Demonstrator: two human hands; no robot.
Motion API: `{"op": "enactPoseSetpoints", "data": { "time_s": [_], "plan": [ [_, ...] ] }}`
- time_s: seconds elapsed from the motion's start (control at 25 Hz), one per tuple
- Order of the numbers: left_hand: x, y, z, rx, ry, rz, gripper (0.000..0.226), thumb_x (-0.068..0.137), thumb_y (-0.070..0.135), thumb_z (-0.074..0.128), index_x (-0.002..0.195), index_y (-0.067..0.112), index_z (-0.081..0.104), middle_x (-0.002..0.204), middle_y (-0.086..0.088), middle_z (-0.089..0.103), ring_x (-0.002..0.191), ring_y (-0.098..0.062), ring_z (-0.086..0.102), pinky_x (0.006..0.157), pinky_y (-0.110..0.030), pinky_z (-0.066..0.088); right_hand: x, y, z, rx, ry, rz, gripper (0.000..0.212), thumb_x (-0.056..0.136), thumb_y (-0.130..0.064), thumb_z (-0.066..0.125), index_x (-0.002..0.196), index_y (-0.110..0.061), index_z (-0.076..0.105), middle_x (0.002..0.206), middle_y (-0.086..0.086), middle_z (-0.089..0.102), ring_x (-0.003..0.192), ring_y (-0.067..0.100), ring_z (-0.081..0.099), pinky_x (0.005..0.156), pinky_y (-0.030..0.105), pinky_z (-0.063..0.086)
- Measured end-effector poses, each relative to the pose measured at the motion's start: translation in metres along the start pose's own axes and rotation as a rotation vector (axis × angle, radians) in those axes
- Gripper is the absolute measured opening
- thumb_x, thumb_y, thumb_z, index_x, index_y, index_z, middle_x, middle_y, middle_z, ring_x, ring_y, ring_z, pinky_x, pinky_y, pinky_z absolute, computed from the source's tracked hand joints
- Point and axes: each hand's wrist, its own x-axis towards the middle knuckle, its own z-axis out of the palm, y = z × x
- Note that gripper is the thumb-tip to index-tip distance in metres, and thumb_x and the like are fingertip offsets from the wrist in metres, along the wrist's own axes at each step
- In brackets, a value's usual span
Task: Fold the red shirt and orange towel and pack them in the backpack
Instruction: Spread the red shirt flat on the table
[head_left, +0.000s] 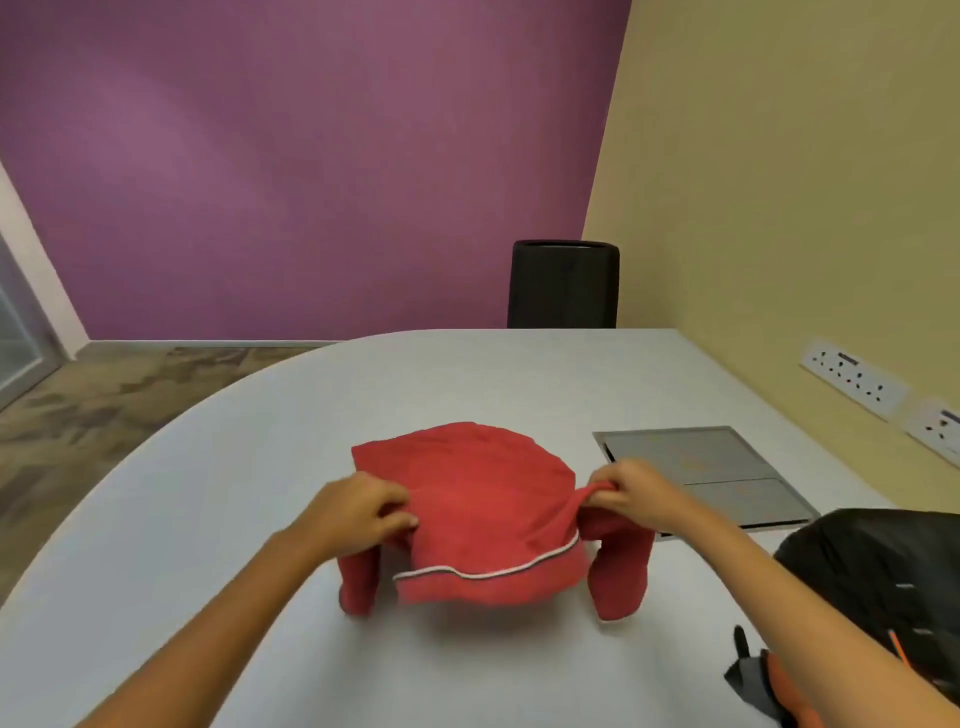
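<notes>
The red shirt (467, 514) is held up over the middle of the pale grey table (249, 467), its far part lying on the tabletop and its near part lifted, with a white-trimmed edge hanging toward the camera and 2 folds of cloth dangling at the sides. The left hand (363, 512) pinches the shirt's left side with curled fingers; the right hand (631, 493) pinches its right side, cloth bunched under the fingertips. Both forearms reach in from the near edge, about level with each other.

Just right of the shirt a grey floor-box lid (696, 467) sits flush in the table. Nearer, at the right edge, lies the black backpack (878, 571), the right forearm passing in front of it. Something orange, perhaps the orange towel (779, 691), shows beneath that forearm. A black chair back (563, 283) stands beyond the table.
</notes>
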Motion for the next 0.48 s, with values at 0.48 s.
{"op": "enactPoseSetpoints", "data": {
  "time_s": [0.48],
  "plan": [
    [-0.128, 0.062, 0.178, -0.653, 0.469, -0.895, 0.019, 0.086, 0.021, 0.064, 0.105, 0.022, 0.06, 0.077, 0.002, 0.067, 0.072, -0.022, 0.062, 0.064, -0.033, 0.047, -0.097, 0.017, 0.198, 0.272, 0.594, 0.823, 0.019, 0.073, -0.01, 0.068, 0.083, -0.012, 0.053, 0.074, 0.006, 0.056, 0.073, 0.032, 0.053, 0.068, 0.039, 0.047]
  ]
}}
